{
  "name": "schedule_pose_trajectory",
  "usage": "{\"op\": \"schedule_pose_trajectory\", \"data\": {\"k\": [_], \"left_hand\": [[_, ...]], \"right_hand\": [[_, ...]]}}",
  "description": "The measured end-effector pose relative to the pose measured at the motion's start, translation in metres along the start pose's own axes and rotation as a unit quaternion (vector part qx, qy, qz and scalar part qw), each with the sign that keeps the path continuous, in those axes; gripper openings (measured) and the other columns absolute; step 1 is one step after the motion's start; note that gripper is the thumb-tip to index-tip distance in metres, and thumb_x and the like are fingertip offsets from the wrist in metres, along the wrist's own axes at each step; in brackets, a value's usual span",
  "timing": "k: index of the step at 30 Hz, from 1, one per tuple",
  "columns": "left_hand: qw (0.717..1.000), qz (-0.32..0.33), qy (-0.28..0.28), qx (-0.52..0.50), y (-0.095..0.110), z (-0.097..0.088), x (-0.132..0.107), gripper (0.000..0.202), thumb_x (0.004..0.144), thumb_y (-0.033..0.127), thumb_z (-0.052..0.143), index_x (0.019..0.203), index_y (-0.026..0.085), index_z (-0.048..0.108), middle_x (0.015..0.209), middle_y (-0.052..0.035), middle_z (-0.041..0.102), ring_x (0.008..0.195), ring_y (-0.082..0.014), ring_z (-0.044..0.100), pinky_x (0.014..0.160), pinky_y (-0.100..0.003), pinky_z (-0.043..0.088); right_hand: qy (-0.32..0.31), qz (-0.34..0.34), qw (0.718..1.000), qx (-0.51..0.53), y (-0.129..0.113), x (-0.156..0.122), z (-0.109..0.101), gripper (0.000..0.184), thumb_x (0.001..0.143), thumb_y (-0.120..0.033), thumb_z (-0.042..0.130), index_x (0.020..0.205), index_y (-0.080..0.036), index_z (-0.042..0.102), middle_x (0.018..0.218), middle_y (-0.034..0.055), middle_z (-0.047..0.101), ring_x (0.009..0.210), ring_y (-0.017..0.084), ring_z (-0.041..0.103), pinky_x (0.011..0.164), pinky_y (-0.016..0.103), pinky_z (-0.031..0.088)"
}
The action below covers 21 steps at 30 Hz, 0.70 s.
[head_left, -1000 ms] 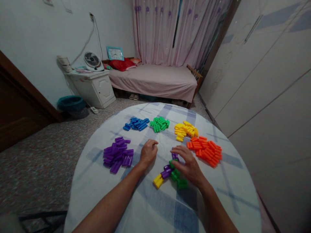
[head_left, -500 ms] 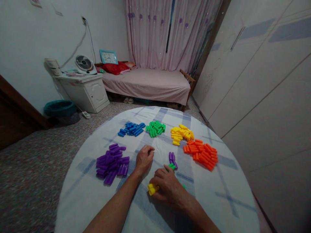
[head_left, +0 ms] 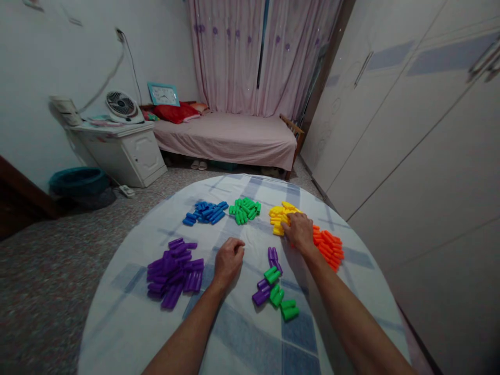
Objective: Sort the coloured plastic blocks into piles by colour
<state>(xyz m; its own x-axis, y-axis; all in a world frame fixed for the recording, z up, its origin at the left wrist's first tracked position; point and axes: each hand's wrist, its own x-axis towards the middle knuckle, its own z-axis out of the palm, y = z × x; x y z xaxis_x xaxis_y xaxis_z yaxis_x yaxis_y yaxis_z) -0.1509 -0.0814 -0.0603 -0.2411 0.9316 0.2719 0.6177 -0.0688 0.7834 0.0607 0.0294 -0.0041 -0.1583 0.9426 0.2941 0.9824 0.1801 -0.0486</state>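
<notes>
My right hand [head_left: 300,232] reaches over the far right of the table, fingers bent down and closed on a yellow plastic piece at the near side of the yellow pile [head_left: 278,213]. Its fingertips are partly hidden. My left hand [head_left: 229,256] rests on the cloth with loosely curled fingers and holds nothing. Between the hands lie loose double-tube pieces: a purple pair [head_left: 274,259], a green piece [head_left: 272,275], another purple piece [head_left: 261,297] and more green pieces [head_left: 289,309]. The orange pile [head_left: 330,249] sits partly behind my right wrist.
A purple pile [head_left: 175,273] lies left of my left hand. Blue pieces [head_left: 207,212] and green pieces [head_left: 245,210] are heaped at the far side of the round table with its checked cloth [head_left: 128,323]. Beyond stand a bed [head_left: 230,133] and a white cabinet [head_left: 142,153].
My right hand has moved from the middle of the table, where it held a yellow piece, up and right to the yellow pile. The purple and green pieces there are uncovered. My left hand stays put.
</notes>
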Motion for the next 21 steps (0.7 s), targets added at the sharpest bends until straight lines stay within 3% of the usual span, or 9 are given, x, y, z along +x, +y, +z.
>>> {"op": "schedule_pose_trajectory", "data": {"k": [6, 9, 13, 17, 21], "left_hand": [[1.0, 0.002, 0.003, 0.007, -0.001, 0.001, 0.001, 0.017, 0.079, 0.015, 0.049, 0.084, 0.019, 0.065, 0.087, -0.0027, 0.066, 0.083, -0.0155, 0.061, 0.076, -0.027, 0.044], [1.0, 0.0, 0.005, 0.006, -0.002, 0.002, 0.001, 0.017, 0.079, 0.015, 0.049, 0.084, 0.019, 0.065, 0.088, -0.0026, 0.066, 0.083, -0.0155, 0.061, 0.076, -0.027, 0.044], [1.0, -0.001, 0.002, 0.005, -0.003, 0.002, 0.0, 0.017, 0.079, 0.016, 0.049, 0.085, 0.019, 0.065, 0.088, -0.0027, 0.066, 0.084, -0.0155, 0.061, 0.078, -0.027, 0.045], [1.0, -0.001, -0.003, 0.005, -0.001, 0.0, 0.0, 0.018, 0.08, 0.016, 0.048, 0.085, 0.019, 0.065, 0.089, -0.003, 0.066, 0.085, -0.0165, 0.061, 0.079, -0.029, 0.045], [1.0, 0.008, -0.007, 0.006, 0.0, -0.002, -0.002, 0.017, 0.079, 0.016, 0.048, 0.083, 0.019, 0.064, 0.088, -0.0031, 0.065, 0.085, -0.0163, 0.061, 0.079, -0.029, 0.046]], "right_hand": [[-0.028, 0.004, 0.999, -0.025, 0.004, 0.002, 0.01, 0.031, 0.087, -0.035, 0.052, 0.109, -0.016, 0.064, 0.109, 0.0132, 0.063, 0.104, 0.028, 0.052, 0.083, 0.037, 0.039], [-0.009, -0.005, 1.0, 0.004, 0.005, -0.004, 0.009, 0.036, 0.086, -0.034, 0.052, 0.116, -0.015, 0.061, 0.113, 0.0145, 0.062, 0.106, 0.029, 0.051, 0.085, 0.039, 0.04], [0.049, -0.02, 0.988, 0.148, 0.004, -0.03, 0.008, 0.036, 0.088, -0.034, 0.048, 0.117, -0.015, 0.06, 0.112, 0.0128, 0.062, 0.103, 0.025, 0.055, 0.089, 0.037, 0.042], [0.007, -0.004, 0.944, 0.329, 0.004, -0.073, 0.016, 0.032, 0.087, -0.034, 0.045, 0.101, -0.017, 0.067, 0.099, 0.0089, 0.069, 0.086, 0.02, 0.063, 0.082, 0.034, 0.048], [0.008, 0.054, 0.915, 0.399, 0.007, -0.097, 0.025, 0.033, 0.082, -0.036, 0.047, 0.097, -0.016, 0.069, 0.094, 0.009, 0.071, 0.087, 0.022, 0.064, 0.08, 0.037, 0.049]]}}
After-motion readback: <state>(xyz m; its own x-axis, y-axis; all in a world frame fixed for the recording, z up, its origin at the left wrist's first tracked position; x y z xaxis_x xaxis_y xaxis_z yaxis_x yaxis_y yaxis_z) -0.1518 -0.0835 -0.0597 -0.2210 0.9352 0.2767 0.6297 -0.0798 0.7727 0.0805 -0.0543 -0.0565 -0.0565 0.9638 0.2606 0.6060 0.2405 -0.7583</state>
